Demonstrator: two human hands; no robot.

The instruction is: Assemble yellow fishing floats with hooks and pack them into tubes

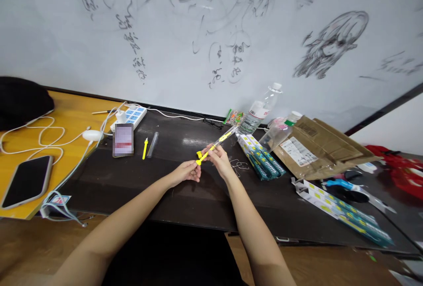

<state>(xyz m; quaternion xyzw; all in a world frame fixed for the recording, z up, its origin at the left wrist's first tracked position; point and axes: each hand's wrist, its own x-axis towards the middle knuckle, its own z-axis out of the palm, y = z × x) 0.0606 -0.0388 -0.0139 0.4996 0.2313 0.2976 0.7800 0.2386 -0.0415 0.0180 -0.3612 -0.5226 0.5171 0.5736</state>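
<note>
Both my hands meet over the middle of the dark table (132, 189). My left hand (187, 172) pinches the yellow near end of a long thin tool with a clear barrel (214, 146). My right hand (220, 159) grips the same tool a little farther along; its clear far end points toward a plastic water bottle (259, 110). A second yellow tool (145, 148) and a clear tube (153, 144) lie loose on the table to the left.
Green-and-yellow retail boxes (262, 157) lie right of my hands, with more boxes (340, 209) near the right edge. A cardboard parcel (317, 147), blue-handled scissors (350, 187), a power strip (132, 116), a phone (28, 180) and white cables (42, 134) surround the area. A scribbled whiteboard (211, 35) stands behind.
</note>
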